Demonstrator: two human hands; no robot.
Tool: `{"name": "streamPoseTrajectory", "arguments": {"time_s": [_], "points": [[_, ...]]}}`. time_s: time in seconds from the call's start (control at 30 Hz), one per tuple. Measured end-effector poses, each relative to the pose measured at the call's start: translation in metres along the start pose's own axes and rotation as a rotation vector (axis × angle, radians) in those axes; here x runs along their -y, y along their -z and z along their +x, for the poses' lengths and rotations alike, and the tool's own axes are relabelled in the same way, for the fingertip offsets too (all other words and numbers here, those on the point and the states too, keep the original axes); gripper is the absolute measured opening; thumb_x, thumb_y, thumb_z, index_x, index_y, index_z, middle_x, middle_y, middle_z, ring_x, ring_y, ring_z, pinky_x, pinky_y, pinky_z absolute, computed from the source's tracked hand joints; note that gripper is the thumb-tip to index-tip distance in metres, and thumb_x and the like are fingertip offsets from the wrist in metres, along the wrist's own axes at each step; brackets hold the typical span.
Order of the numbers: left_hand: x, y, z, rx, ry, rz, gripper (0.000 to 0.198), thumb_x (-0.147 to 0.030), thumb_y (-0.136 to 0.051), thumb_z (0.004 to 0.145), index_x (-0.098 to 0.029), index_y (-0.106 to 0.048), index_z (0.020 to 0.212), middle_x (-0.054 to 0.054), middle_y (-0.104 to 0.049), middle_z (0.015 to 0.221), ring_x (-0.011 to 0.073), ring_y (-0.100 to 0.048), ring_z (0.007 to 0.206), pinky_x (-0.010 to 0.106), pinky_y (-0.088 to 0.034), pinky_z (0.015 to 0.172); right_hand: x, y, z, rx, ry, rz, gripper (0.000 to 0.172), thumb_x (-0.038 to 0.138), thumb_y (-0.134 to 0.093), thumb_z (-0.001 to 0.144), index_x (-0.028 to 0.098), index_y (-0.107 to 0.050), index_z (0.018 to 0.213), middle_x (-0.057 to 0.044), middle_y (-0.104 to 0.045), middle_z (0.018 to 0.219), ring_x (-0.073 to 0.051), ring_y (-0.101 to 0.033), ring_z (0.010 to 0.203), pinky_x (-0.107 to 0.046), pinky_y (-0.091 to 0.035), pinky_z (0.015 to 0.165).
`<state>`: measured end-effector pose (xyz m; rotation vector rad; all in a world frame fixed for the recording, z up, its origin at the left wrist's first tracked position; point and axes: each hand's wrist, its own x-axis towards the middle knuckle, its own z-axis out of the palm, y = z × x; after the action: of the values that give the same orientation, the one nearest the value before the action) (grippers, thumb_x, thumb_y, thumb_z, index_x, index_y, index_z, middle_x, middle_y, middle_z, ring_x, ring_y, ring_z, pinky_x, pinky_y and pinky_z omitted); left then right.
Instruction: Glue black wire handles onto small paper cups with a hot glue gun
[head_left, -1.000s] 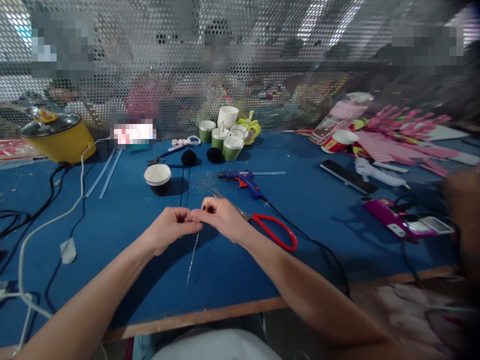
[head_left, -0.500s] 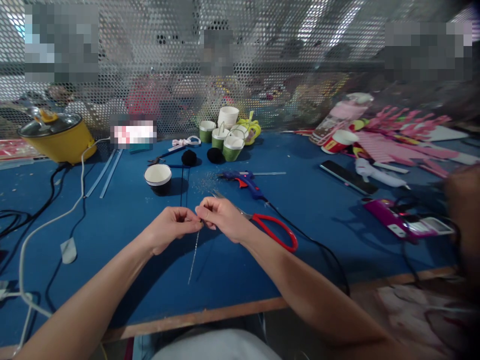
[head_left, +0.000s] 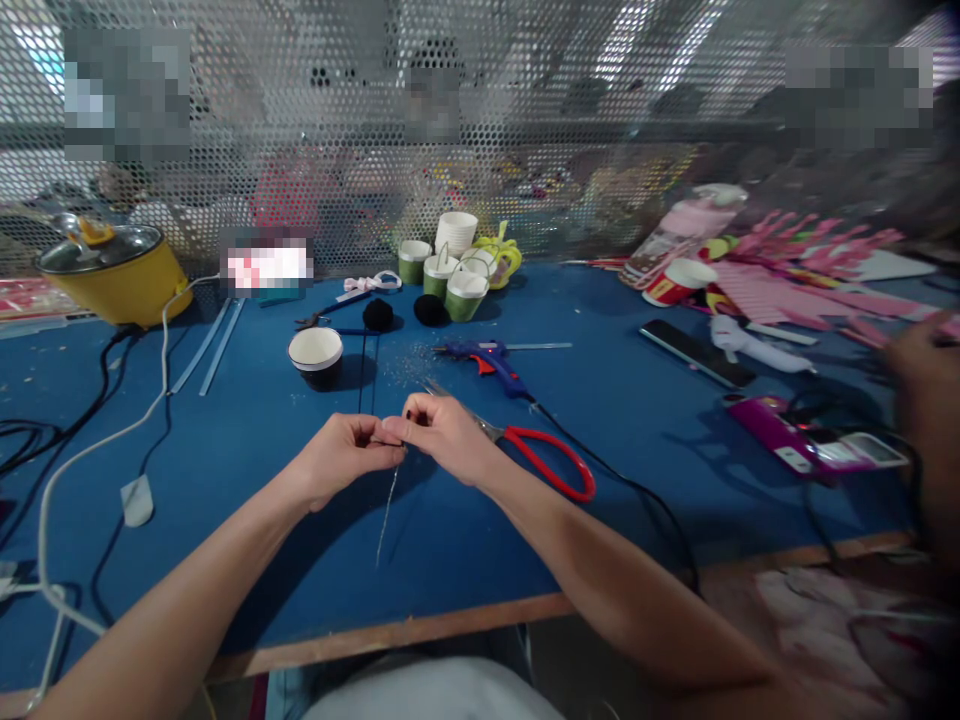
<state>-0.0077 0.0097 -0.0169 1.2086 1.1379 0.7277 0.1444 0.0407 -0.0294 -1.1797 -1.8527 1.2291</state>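
Twisted strand (head_left: 386, 515), thin + silvery, hangs from the fingertips, top end at the L thumb tip, lower end free above the worktop (head_left: 465, 565), approx. mid-front. L hand (head_left: 337, 460): fingers clamped on strand's top end. R hand (head_left: 448, 436): thumb + index together, pressed against L fingertips; can't tell what's between them, contact spot too small + partly hidden.

Vs 0.5 s ago: R thumb now reaches farther L over the L fingertips; R fingertip that poked out below is now out of sight. Strand hangs in approx. same place, slightly more bowed. Co-worker's hand (head_left: 926, 365) at R edge has shifted, fingers now visible nr pink strips (head_left: 780, 295). Tools etc. unchanged.

Nearby: scissors (head_left: 553, 465), red handles, partly behind R hand/wrist; blue glue gun (head_left: 495, 362) beyond, w/ clear stick out the back. Dark thin rods (head_left: 364, 370) run from nr a black ball (head_left: 377, 316) twd the hands. Black-and-white cup (head_left: 318, 372) upright, L of rods. Second black ball (head_left: 430, 310) beside green cups (head_left: 463, 303).
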Motion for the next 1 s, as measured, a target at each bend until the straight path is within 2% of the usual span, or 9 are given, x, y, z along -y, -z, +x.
{"name": "streamPoseTrajectory", "arguments": {"time_s": [0.1,0.3,0.5,0.73,1.0], "points": [[0.000,0.000,0.000,0.007,0.025,-0.020,0.018,-0.026,-0.066,0.060,-0.012,-0.060,0.070,-0.005,-0.046,0.054,0.0038,-0.030,0.047,0.021,-0.019,0.045,-0.001,-0.002,0.000,0.034,-0.043,0.081,0.036,0.048,-0.059,0.069,0.016,-0.045,0.059,0.006,-0.037,0.050,-0.006,-0.031,0.047,-0.021,-0.023,0.043],[-0.003,0.002,0.001,0.027,0.088,-0.129,0.025,-0.031,-0.071,0.055,-0.013,-0.054,0.057,-0.007,-0.043,0.048,0.0020,-0.025,0.041,0.021,-0.015,0.042,0.002,0.000,-0.001,0.197,-0.065,0.406,0.030,0.046,-0.057,0.072,0.017,-0.050,0.072,0.003,-0.051,0.061,-0.006,-0.041,0.049,-0.021,-0.032,0.045],[0.001,0.003,0.001,-0.001,0.015,-0.003,0.021,-0.030,-0.067,0.060,-0.012,-0.060,0.068,-0.005,-0.048,0.054,0.0038,-0.031,0.047,0.020,-0.020,0.044,0.005,0.002,-0.002,0.140,-0.075,0.237,0.032,0.046,-0.057,0.072,0.016,-0.048,0.064,0.007,-0.040,0.046,-0.005,-0.034,0.042,-0.020,-0.023,0.041],[0.007,0.003,0.003,-0.017,-0.037,0.063,0.021,-0.030,-0.065,0.062,-0.011,-0.061,0.069,-0.004,-0.048,0.056,0.0064,-0.037,0.052,0.021,-0.028,0.050,0.003,-0.001,0.000,0.067,-0.033,0.111,0.036,0.049,-0.056,0.071,0.017,-0.044,0.059,0.007,-0.036,0.047,-0.006,-0.030,0.045,-0.021,-0.021,0.043],[0.007,0.002,0.003,-0.035,-0.037,0.092,0.019,-0.029,-0.063,0.063,-0.012,-0.061,0.071,-0.003,-0.050,0.058,0.0069,-0.038,0.054,0.021,-0.028,0.051,0.004,-0.002,0.000,-0.018,-0.035,-0.020,0.036,0.046,-0.061,0.068,0.017,-0.043,0.055,0.006,-0.037,0.050,-0.007,-0.030,0.049,-0.022,-0.022,0.045]]}}
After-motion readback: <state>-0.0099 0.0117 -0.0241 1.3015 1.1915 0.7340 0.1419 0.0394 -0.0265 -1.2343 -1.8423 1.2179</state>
